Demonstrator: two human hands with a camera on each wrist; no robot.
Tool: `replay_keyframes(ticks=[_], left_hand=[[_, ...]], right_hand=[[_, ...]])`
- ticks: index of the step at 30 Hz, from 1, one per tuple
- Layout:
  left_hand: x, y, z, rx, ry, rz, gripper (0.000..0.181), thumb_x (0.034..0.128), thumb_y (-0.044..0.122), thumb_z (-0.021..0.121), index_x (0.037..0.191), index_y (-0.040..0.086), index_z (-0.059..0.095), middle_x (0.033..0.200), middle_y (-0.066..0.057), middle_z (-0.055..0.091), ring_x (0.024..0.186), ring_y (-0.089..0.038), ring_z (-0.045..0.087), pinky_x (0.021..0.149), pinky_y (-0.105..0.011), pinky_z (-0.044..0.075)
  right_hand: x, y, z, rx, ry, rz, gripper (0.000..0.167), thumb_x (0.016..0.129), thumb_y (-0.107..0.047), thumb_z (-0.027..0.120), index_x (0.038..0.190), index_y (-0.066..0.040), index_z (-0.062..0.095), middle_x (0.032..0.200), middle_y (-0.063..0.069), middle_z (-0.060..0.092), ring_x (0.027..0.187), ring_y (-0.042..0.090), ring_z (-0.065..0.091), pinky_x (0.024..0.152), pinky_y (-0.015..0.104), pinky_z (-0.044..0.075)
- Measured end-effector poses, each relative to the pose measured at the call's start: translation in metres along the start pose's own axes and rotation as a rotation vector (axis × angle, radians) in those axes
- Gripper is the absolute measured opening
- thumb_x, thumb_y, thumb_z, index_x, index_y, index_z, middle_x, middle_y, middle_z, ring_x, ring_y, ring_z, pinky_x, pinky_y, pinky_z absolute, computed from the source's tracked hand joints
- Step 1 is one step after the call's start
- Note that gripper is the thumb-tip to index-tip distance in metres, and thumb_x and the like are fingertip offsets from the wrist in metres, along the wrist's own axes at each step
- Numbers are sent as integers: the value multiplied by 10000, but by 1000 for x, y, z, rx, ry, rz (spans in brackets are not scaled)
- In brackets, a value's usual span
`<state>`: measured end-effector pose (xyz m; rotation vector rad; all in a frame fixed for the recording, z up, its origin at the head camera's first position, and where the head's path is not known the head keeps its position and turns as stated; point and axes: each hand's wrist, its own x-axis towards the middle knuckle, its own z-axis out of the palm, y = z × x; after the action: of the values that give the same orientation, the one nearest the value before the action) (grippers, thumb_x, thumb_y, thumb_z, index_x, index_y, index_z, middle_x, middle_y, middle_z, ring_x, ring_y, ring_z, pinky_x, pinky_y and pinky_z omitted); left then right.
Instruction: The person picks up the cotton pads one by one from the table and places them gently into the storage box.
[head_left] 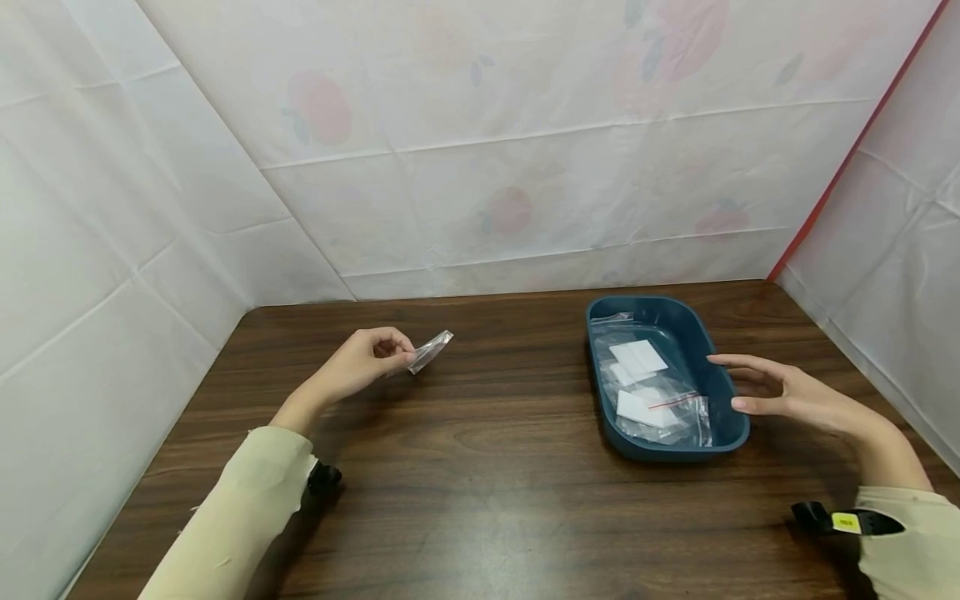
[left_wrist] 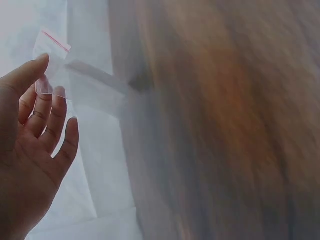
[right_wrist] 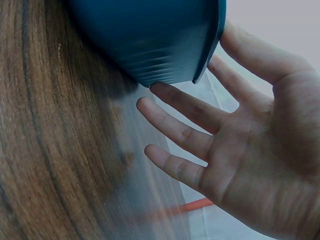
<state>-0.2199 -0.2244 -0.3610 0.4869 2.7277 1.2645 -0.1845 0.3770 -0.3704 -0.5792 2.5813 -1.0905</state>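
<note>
My left hand is raised over the left part of the table. Between thumb and fingertips it pinches a small clear zip-lock bag, whose red seal line shows in the left wrist view. On the right stands a dark blue plastic bin with rounded corners. Inside it lie several clear zip-lock bags, with white flat pieces in or among them. My right hand touches the bin's right rim with thumb and index fingertip; in the right wrist view its other fingers spread fairly straight beside the bin's outer wall.
The dark wood-grain table reaches back to a white sheet with faded fruit prints. More white sheeting hangs at left and right, with a red strip along the right corner.
</note>
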Motion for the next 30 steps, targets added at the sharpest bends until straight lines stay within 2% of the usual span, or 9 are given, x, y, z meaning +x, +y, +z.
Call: replay_keyframes(ticks=[3,9,12,17,22,26,28,30], left_hand=[[3,4,0,-9,18,5,133,939,275,712,997,157,687,876,-42,616,776,-244,559,635,-321,488],[9,14,3,-19,26,30,167,942,302,706,1008,151,679,891,-65,623,796,-290,573,660,-343,489],[13,19,7,-32,22,42,166,942,288,706,1006,138,674,895,-84,633,813,-334,580,674,-344,483],[21,32,14,-56,21,56,117,951,195,697,1007,97,667,901,-125,639,826,-385,574,686,-353,468],[27,50,22,-71,24,72,84,950,121,687,1002,60,663,911,-145,649,833,-365,575,729,-407,474],[34,55,27,-77,21,116,79,948,161,697,996,105,667,913,-71,658,839,-277,585,751,-385,482],[38,55,30,-80,19,132,87,944,188,704,996,127,670,918,-49,664,840,-246,588,756,-380,484],[39,61,31,-77,16,144,81,943,186,705,991,131,670,918,-47,668,842,-228,589,769,-382,485]], right_hand=[[0,-1,0,-1,1,2,593,980,-185,638,1521,-181,393,1528,183,347,1165,-153,388,851,326,491],[0,-2,1,28,0,14,590,983,-193,636,1519,-159,392,1527,202,341,1150,-156,388,896,561,461],[0,-2,1,37,-1,15,588,984,-190,634,1518,-151,390,1527,212,337,1148,-153,386,904,617,443],[-1,-3,0,25,3,13,586,984,-192,635,1516,-150,393,1522,210,344,1149,-137,391,895,604,450],[-1,-2,0,15,11,14,589,982,-195,637,1518,-159,392,1524,203,346,1154,-137,386,890,590,455],[-2,-2,0,17,16,18,592,981,-199,639,1518,-164,392,1526,200,343,1163,-126,382,890,604,454],[-2,-1,0,18,17,22,592,981,-200,639,1518,-161,391,1526,203,341,1226,-16,413,892,624,448],[-2,-1,0,19,17,23,590,982,-202,638,1517,-163,393,1528,199,341,1228,-8,414,896,624,446]])
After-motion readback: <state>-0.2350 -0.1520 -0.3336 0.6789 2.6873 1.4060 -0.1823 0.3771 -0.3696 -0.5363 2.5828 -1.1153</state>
